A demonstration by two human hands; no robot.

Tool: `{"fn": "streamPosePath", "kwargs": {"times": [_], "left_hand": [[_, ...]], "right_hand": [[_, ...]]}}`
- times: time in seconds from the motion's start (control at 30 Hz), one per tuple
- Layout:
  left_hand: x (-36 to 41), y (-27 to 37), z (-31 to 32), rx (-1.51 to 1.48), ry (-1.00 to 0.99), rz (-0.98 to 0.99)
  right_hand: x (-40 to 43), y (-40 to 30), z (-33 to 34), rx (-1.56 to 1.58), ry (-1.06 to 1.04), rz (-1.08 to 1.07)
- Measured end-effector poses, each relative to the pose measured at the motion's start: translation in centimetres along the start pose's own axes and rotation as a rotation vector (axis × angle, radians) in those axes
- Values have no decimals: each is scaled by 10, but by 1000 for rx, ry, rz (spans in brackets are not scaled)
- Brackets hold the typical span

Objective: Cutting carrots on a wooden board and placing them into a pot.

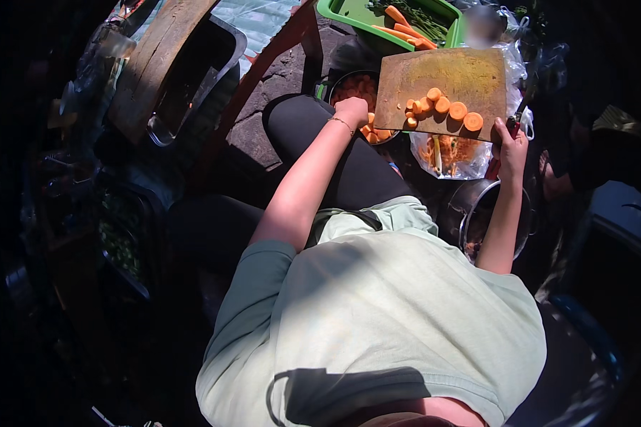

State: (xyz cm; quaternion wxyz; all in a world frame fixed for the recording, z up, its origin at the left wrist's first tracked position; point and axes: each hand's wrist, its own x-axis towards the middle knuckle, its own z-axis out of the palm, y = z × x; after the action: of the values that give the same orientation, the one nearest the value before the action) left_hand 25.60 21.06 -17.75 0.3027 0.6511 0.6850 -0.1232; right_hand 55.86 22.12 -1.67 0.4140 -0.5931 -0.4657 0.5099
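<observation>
My right hand [513,147] grips the near right corner of a wooden cutting board [443,66] along with a red-handled knife [513,124], whose dark blade points away from me. Several carrot slices [458,111] lie in a rough row on the board. The board's left edge overhangs a pot [335,88] of carrot slices [380,134]. My left hand [353,111] is curled at the pot, just left of the board. Its fingers are hidden from above, so what it holds, if anything, cannot be made out.
Beyond the board stands a green plastic basin [342,18] with whole carrots [400,26] and green stalks. A plastic bag of carrot peelings [451,157] lies below the board. Beside my right forearm is a metal pot [462,235]. A wooden plank [155,58] rests at left.
</observation>
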Motion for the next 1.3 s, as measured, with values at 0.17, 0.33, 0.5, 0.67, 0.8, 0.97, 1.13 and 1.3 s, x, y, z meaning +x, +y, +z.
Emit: {"fn": "streamPosePath", "kwargs": {"times": [0.17, 0.33, 0.5, 0.67, 0.8, 0.97, 1.13, 1.3], "left_hand": [[-2, 0, -6, -96, -105, -29], [0, -1, -1, 11, -22, 12], [2, 0, -2, -127, 122, -87], [-41, -10, -38, -498, 688, 170], [-123, -63, -86, -539, 1323, 172], [-211, -169, -142, 173, 1606, -249], [-220, -249, -162, 341, 1283, -481], [-224, -278, -165, 306, 1009, -364]], "right_hand": [[2, 16, 31, -117, 45, -82], [-1, 19, 49, -507, 140, -306], [-19, 3, 54, -498, 119, -402], [-38, -22, 34, -383, 185, -358], [-45, -43, 12, 67, 132, -123], [-35, -56, 26, 315, 105, -134], [-15, -68, 74, 538, -157, -139], [-7, -65, 104, 653, -284, -147]]}}
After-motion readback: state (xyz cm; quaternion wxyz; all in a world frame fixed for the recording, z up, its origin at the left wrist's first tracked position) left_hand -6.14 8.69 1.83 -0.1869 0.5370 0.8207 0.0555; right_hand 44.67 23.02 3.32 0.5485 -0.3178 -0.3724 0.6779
